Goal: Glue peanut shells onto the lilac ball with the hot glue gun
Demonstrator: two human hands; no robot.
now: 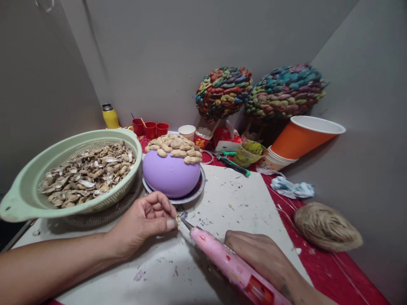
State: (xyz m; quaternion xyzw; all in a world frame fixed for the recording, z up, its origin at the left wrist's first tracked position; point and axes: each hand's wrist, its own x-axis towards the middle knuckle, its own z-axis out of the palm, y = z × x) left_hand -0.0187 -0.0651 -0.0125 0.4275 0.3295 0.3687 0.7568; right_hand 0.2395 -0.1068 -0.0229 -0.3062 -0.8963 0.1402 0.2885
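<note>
Pink glue gun (222,256) firm in right fingers (233,239), nozzle (187,224) at peanut shell (178,220) tight between left fingers (161,226)

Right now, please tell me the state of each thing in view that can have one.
Balloon: inflated, peanuts covering its top
Shell: pinched in the left hand
Glue gun: held in the right hand, tip near the shell
Basket: partly filled with loose shells
Bottle: upright
Orange cup: tilted, open
Red cups: upright, sticks poking out
Cloth: crumpled, stained
Twine: wound into a bundle
</note>
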